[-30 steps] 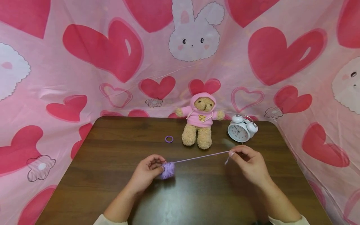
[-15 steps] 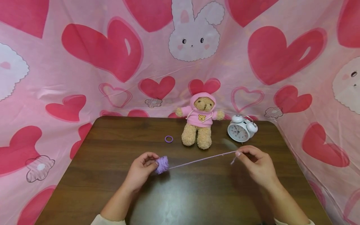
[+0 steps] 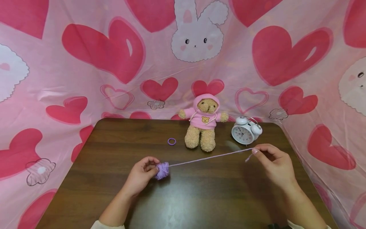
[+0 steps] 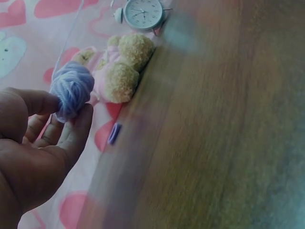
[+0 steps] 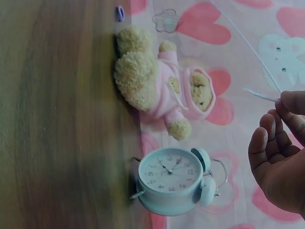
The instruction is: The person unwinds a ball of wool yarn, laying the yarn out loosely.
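A small ball of lilac yarn (image 3: 162, 170) is pinched between the thumb and fingers of my left hand (image 3: 142, 174), held above the table. In the left wrist view the yarn ball (image 4: 73, 89) shows its crossed windings. From it a strand of yarn (image 3: 211, 157) runs taut, rising to the right. My right hand (image 3: 275, 163) pinches that strand near its end between thumb and forefinger. A short loose tail (image 5: 259, 95) sticks out past the fingertips in the right wrist view, while the other fingers are bent and hold nothing.
Behind the strand, a teddy bear (image 3: 203, 122) in a pink hoodie sits at the back of the brown wooden table (image 3: 120, 140). A white twin-bell alarm clock (image 3: 243, 135) stands right of it, a purple ring (image 3: 172, 141) lies left. A pink heart-patterned cloth (image 3: 160, 63) surrounds the table.
My right hand has moved right with the yarn end, and my left hand has shifted slightly left with the ball. The strand between them has grown longer.
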### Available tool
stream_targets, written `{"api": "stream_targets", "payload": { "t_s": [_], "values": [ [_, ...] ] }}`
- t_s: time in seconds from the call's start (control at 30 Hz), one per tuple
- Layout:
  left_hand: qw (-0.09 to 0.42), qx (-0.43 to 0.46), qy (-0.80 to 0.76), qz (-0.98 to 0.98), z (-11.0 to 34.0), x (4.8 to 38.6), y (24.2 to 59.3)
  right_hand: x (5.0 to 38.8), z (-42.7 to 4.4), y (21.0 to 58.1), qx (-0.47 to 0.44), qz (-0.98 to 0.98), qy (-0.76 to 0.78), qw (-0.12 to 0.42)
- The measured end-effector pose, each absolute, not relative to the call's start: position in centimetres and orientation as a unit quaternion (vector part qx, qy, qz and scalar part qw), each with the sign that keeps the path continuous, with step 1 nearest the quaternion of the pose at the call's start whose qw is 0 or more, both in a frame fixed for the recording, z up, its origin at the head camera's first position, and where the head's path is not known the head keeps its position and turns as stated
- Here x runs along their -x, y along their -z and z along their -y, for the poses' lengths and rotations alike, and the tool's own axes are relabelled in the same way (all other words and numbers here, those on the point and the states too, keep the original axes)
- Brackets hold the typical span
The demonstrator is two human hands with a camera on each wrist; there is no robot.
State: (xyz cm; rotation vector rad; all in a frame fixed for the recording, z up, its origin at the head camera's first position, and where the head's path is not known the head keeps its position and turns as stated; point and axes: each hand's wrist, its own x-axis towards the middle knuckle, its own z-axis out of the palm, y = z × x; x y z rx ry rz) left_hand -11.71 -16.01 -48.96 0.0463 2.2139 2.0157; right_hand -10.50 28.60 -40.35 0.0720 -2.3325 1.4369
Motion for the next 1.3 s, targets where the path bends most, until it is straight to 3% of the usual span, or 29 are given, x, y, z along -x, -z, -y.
{"api": "stream_targets", "payload": {
  "t_s": [0.9, 1.3],
  "values": [
    [0.056, -0.019, -0.655, -0.753, 19.8, 11.9, 48.5, 9.6, -33.6, 40.2, 0.053, 0.808, -0.537, 0.237],
    [0.047, -0.025, -0.636, -0.770, 21.9, 11.6, 48.5, 9.4, -35.9, 40.4, 0.130, 0.824, -0.497, 0.239]
  ]
}}
